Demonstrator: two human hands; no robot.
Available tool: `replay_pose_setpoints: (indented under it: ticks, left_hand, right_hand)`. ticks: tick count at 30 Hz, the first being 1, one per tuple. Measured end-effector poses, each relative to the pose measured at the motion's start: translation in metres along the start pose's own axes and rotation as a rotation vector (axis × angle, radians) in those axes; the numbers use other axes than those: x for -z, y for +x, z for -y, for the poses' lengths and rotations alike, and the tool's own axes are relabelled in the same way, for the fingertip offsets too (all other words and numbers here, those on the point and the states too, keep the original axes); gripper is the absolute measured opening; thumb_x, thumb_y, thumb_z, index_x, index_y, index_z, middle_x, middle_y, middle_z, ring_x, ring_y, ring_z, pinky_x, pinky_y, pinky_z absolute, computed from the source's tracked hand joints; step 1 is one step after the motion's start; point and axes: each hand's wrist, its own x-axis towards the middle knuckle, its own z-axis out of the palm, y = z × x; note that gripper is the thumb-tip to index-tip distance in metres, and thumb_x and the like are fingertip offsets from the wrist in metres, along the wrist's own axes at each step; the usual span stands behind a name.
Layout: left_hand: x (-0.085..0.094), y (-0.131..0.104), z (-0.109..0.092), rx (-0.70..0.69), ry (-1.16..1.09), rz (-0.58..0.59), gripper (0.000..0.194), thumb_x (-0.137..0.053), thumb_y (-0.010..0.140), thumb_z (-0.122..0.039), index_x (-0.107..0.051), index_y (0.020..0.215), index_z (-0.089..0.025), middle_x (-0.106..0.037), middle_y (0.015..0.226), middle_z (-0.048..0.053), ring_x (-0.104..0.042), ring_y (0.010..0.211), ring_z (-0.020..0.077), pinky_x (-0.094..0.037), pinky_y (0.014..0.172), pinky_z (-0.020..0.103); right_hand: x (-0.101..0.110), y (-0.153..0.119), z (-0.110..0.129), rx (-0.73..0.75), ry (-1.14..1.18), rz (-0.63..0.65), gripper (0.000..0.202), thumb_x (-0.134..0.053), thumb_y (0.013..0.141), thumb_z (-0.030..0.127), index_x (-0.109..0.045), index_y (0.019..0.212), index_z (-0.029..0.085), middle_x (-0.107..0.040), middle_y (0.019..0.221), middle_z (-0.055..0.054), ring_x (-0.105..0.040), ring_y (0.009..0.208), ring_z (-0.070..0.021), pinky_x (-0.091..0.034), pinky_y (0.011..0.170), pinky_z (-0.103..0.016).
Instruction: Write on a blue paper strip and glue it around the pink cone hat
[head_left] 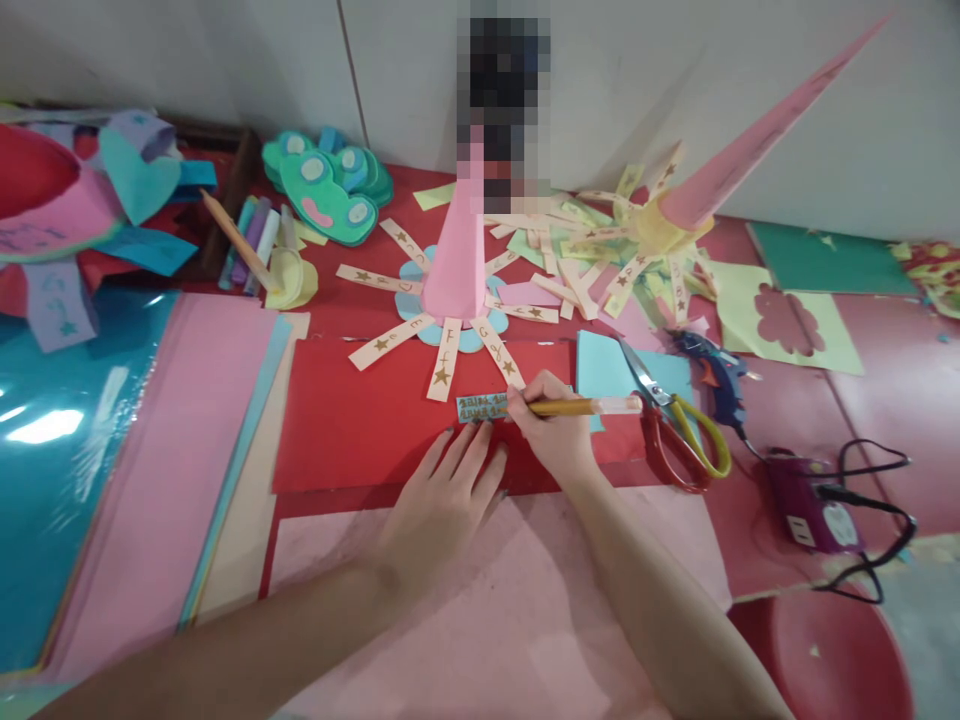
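My right hand (551,425) is closed around a gold pen (577,407), its tip end over a small blue strip (480,407) with gold writing. Flat beside it, my left hand (454,480) has its fingers spread, the fingertips at the strip's lower edge. Under both lies a red sheet (352,420). Just behind stands a pink paper cone (455,260) on a blue flower-shaped base, with lettered cream strips fanned around it. Part of the blue strip is hidden by my right hand.
Scissors (675,420) lie to the right, near a glue gun (716,375) and a purple power block (814,510) with black cable. Green cutouts (330,190), stacked coloured sheets (202,420) and a second pink cone (750,150) surround the work. A red stool (840,650) is lower right.
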Motion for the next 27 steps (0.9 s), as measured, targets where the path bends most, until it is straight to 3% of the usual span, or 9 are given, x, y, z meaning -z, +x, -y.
replay_pose_setpoints:
  ticks: [27]
  left_hand:
    - [-0.0009, -0.0005, -0.0001, 0.011, -0.006, 0.002, 0.031, -0.042, 0.090, -0.021, -0.059, 0.114, -0.011, -0.059, 0.122, 0.014, -0.056, 0.112, 0.0256, -0.044, 0.096, 0.041]
  right_hand:
    - [0.0004, -0.0012, 0.0005, -0.003, -0.003, -0.012, 0.031, -0.052, 0.076, 0.024, -0.030, 0.053, 0.022, -0.033, 0.044, 0.008, -0.033, 0.040, -0.0061, -0.030, 0.042, -0.020]
